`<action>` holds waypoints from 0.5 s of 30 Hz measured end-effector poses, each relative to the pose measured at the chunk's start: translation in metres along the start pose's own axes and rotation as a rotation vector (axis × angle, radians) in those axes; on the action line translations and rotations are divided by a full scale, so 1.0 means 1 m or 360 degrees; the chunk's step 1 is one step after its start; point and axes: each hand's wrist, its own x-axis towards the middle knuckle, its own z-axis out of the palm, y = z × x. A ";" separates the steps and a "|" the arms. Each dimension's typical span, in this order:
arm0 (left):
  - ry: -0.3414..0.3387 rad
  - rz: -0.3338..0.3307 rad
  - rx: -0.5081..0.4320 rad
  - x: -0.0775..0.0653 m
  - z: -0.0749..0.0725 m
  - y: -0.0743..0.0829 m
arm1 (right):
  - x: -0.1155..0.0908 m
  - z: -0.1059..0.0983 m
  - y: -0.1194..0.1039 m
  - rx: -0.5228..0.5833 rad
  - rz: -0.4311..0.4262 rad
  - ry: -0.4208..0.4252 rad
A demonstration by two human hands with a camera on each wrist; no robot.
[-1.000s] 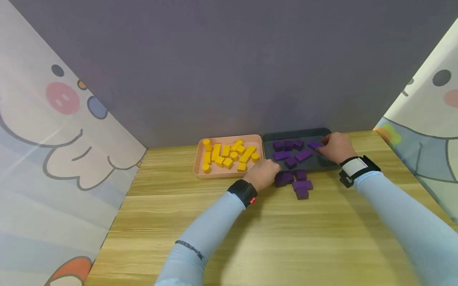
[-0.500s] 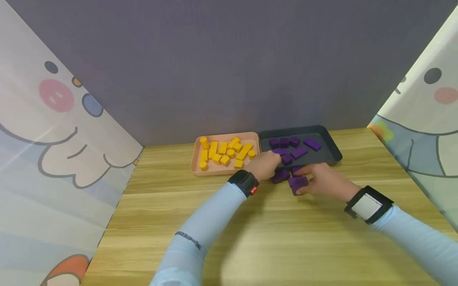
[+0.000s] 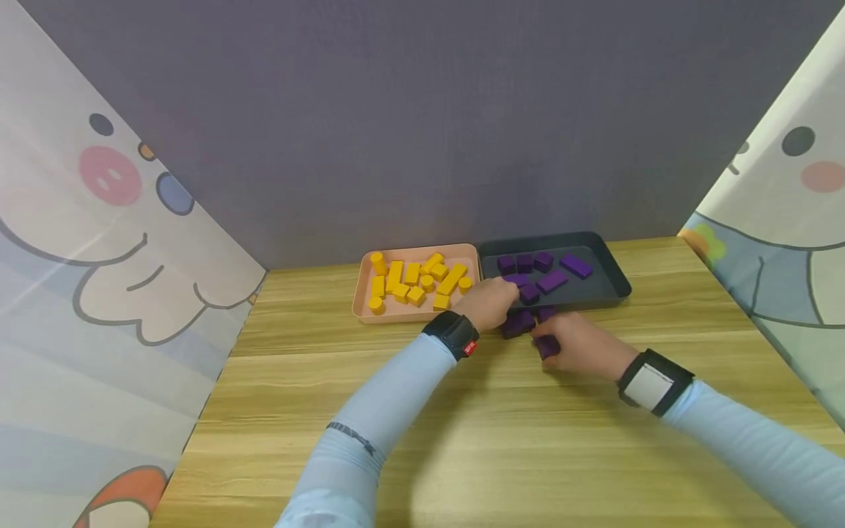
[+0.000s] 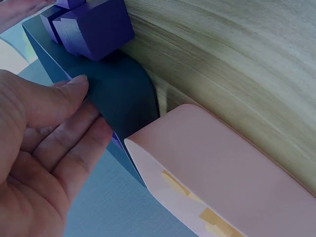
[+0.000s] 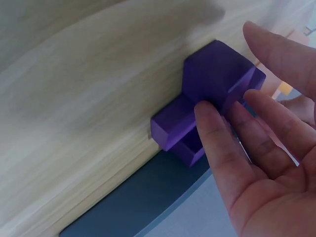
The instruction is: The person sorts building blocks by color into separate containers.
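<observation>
My left hand is at the near left corner of the dark grey tray. In the left wrist view its thumb and loosely bent fingers lie at the tray's rim, with a gap between them. My right hand reaches around a purple block on the table in front of the tray. The right wrist view has a finger against this purple block, while the thumb stands apart from it. Another purple block lies to its left. Several purple blocks are inside the tray.
A pink tray full of yellow blocks and cylinders adjoins the dark tray's left side. A grey wall rises behind both trays. Printed cartoon panels flank the wooden table.
My right hand has left a purple bar in the dark tray and moved down and left to the purple blocks in front, its fingers drawing closer together. The left hand stays at the tray corner.
</observation>
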 end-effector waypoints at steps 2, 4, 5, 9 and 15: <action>0.0005 0.0004 -0.0003 0.000 0.000 0.000 | -0.001 0.001 -0.001 -0.0015 -0.0002 -0.0001; 0.0010 0.0008 -0.0004 0.000 0.000 0.000 | -0.002 0.001 -0.002 -0.0024 0.0007 -0.0007; 0.0013 0.0011 -0.0003 0.000 0.000 0.000 | -0.003 0.001 -0.002 -0.0034 0.0011 -0.0009; 0.0034 0.0022 0.0008 0.000 0.003 -0.002 | -0.005 0.003 -0.003 -0.0044 0.0014 -0.0013; 0.0062 0.0028 0.0023 0.000 0.005 -0.003 | -0.009 0.006 -0.005 -0.0035 -0.0023 0.0013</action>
